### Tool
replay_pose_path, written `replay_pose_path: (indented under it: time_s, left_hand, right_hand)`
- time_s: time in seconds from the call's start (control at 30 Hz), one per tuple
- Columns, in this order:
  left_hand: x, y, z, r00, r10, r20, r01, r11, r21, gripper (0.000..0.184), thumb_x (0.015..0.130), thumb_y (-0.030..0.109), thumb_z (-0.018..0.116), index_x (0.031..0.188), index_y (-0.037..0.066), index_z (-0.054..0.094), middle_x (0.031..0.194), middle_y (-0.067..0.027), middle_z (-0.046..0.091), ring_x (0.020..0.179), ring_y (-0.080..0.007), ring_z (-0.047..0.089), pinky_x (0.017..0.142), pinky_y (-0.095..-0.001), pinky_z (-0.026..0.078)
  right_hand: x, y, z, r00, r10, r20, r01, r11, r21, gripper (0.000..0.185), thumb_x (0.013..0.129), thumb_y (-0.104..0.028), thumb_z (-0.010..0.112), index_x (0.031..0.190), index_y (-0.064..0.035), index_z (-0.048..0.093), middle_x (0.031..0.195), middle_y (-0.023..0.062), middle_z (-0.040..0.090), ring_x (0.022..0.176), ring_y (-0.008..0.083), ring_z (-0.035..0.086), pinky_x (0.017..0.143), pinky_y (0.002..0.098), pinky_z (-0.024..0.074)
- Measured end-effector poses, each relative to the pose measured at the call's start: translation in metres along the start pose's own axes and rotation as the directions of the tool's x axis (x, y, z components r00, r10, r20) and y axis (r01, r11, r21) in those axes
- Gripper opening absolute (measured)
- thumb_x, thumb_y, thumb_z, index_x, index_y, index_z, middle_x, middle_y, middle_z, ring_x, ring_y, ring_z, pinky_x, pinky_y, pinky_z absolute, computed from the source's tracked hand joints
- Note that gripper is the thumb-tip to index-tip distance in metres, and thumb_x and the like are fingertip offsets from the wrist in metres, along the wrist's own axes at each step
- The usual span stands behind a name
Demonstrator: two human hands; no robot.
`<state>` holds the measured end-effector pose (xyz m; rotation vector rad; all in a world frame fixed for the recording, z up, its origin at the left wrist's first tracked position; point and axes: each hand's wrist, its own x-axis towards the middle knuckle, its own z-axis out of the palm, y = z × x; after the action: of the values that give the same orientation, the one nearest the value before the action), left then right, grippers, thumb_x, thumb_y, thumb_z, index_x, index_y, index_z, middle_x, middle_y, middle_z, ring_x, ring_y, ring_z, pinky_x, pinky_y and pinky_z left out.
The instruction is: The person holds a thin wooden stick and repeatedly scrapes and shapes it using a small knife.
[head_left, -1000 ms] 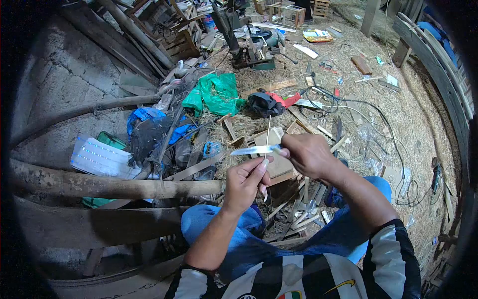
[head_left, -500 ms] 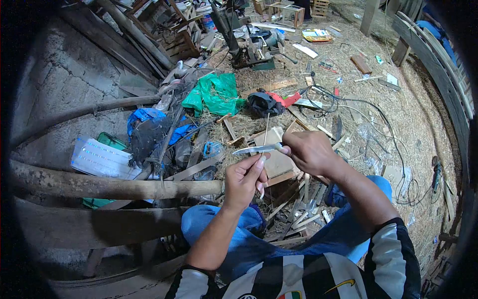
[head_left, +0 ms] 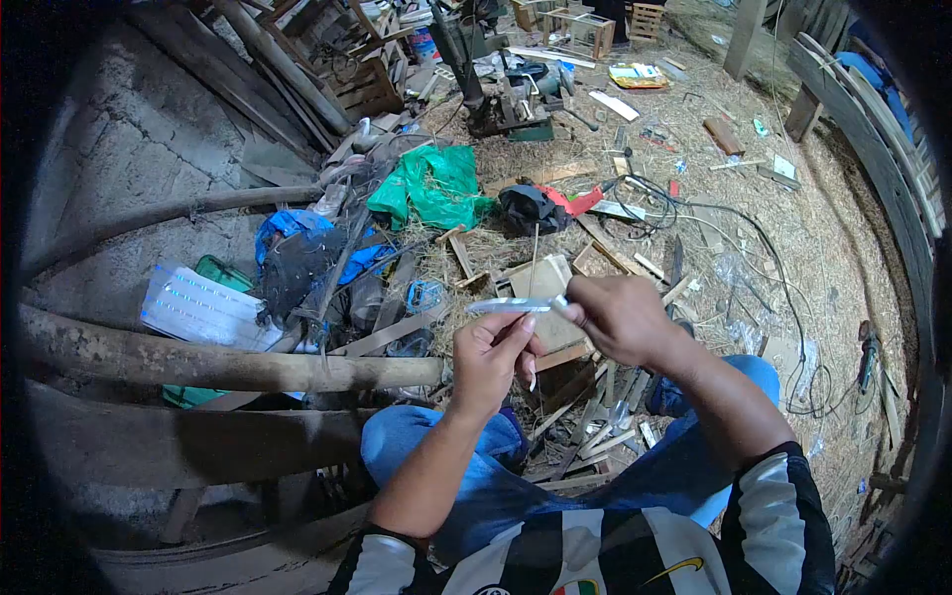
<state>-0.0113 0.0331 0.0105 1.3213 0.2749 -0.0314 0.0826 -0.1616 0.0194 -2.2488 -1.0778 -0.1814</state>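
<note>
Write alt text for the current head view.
Left hand pinches a thin stick while the right hand holds a knife across it. Beyond, wood scraps, a green plastic bag and cables litter the straw-strewn ground.

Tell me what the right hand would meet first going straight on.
Probably the thin stick in the left hand; the right hand holds a knife across it, though depth is unclear.
</note>
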Motion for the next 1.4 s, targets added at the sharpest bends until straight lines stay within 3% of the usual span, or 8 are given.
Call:
replay_pose_path:
  time_s: [0.07, 0.5, 0.63, 0.83, 0.97, 1.23, 1.3, 1.4]
  left_hand:
    - [0.0, -0.002, -0.001, 0.999, 0.053, -0.01, -0.053, 0.998, -0.02, 0.02, 0.097, 0.008, 0.061, 0.112, -0.004, 0.068, 0.074, -0.008, 0.067, 0.051, -0.0076, 0.057, 0.045, -0.0219, 0.046]
    - [0.001, -0.008, 0.002, 0.998, 0.062, 0.001, -0.062, 0.998, 0.031, 0.02, 0.097, 0.009, 0.061, 0.11, -0.005, 0.067, 0.074, -0.0103, 0.068, 0.05, -0.0079, 0.056, 0.046, -0.0218, 0.047]
    - [-0.007, -0.001, -0.002, 0.999, 0.009, 0.044, -0.009, 1.0, -0.014, 0.022, 0.097, 0.011, 0.062, 0.11, -0.005, 0.067, 0.074, -0.0109, 0.068, 0.05, -0.0083, 0.056, 0.045, -0.0222, 0.047]
    - [-0.001, -0.003, -0.003, 1.0, 0.027, -0.013, -0.027, 1.0, -0.009, 0.019, 0.096, 0.009, 0.062, 0.109, -0.005, 0.067, 0.074, -0.0106, 0.069, 0.05, -0.0081, 0.057, 0.045, -0.022, 0.047]
    - [0.0, -0.006, -0.001, 0.993, 0.114, 0.001, -0.114, 0.993, 0.044, 0.017, 0.096, 0.007, 0.061, 0.106, -0.005, 0.068, 0.073, -0.01, 0.068, 0.05, -0.0077, 0.057, 0.045, -0.0216, 0.047]
    - [-0.003, 0.0, 0.0, 0.998, 0.061, -0.012, -0.061, 0.998, -0.017, 0.018, 0.095, 0.01, 0.065, 0.106, -0.003, 0.069, 0.07, -0.0108, 0.068, 0.048, -0.0087, 0.055, 0.043, -0.0224, 0.045]
    - [-0.005, 0.001, 0.0, 1.0, 0.025, -0.013, -0.025, 0.999, -0.042, 0.017, 0.093, 0.01, 0.067, 0.105, -0.003, 0.069, 0.068, -0.0109, 0.067, 0.047, -0.0099, 0.054, 0.042, -0.0229, 0.044]
    - [-0.003, 0.0, 0.002, 0.999, -0.016, -0.032, 0.013, 0.995, -0.099, 0.018, 0.093, 0.012, 0.068, 0.105, -0.002, 0.068, 0.069, -0.0113, 0.067, 0.046, -0.0101, 0.053, 0.041, -0.0232, 0.043]
  right_hand:
    - [-0.001, -0.008, 0.002, 0.982, 0.002, 0.187, 0.0, 1.0, -0.014, 0.026, 0.097, -0.035, 0.052, 0.093, -0.0097, 0.05, 0.072, 0.0133, 0.062, 0.067, 0.0385, 0.063, 0.054, 0.0511, 0.046]
    - [0.005, 0.021, 0.007, 0.988, 0.01, 0.151, 0.0, 0.998, -0.064, 0.025, 0.098, -0.037, 0.052, 0.094, -0.0119, 0.053, 0.075, 0.0115, 0.064, 0.067, 0.0379, 0.064, 0.056, 0.0508, 0.0471]
    - [0.018, 0.059, -0.022, 0.919, 0.393, -0.018, -0.391, 0.908, -0.151, 0.024, 0.097, -0.037, 0.053, 0.099, -0.0138, 0.058, 0.079, 0.0152, 0.066, 0.071, 0.0408, 0.064, 0.061, 0.0529, 0.0469]
    - [-0.002, 0.009, 0.005, 0.997, 0.038, 0.06, -0.042, 0.997, 0.06, 0.027, 0.098, -0.038, 0.05, 0.095, -0.0109, 0.054, 0.073, 0.0163, 0.063, 0.069, 0.0416, 0.062, 0.058, 0.0526, 0.0459]
    - [0.001, -0.008, 0.01, 0.986, 0.006, 0.168, -0.019, 0.997, 0.073, 0.027, 0.097, -0.037, 0.051, 0.092, -0.0106, 0.052, 0.072, 0.0146, 0.063, 0.068, 0.0394, 0.063, 0.056, 0.0521, 0.0463]
    - [0.009, 0.027, 0.002, 0.996, 0.058, 0.062, -0.057, 0.998, -0.024, 0.027, 0.098, -0.038, 0.051, 0.092, -0.0121, 0.052, 0.073, 0.0144, 0.064, 0.068, 0.0397, 0.063, 0.056, 0.0528, 0.0451]
    - [0.016, 0.045, -0.01, 0.948, 0.317, 0.027, -0.311, 0.942, -0.127, 0.028, 0.098, -0.04, 0.049, 0.095, -0.013, 0.054, 0.073, 0.0151, 0.063, 0.068, 0.0402, 0.063, 0.057, 0.0532, 0.045]
    - [0.014, 0.039, -0.012, 0.965, 0.261, 0.009, -0.259, 0.961, -0.094, 0.028, 0.098, -0.041, 0.049, 0.098, -0.0142, 0.056, 0.073, 0.016, 0.063, 0.07, 0.0406, 0.063, 0.059, 0.0531, 0.0458]
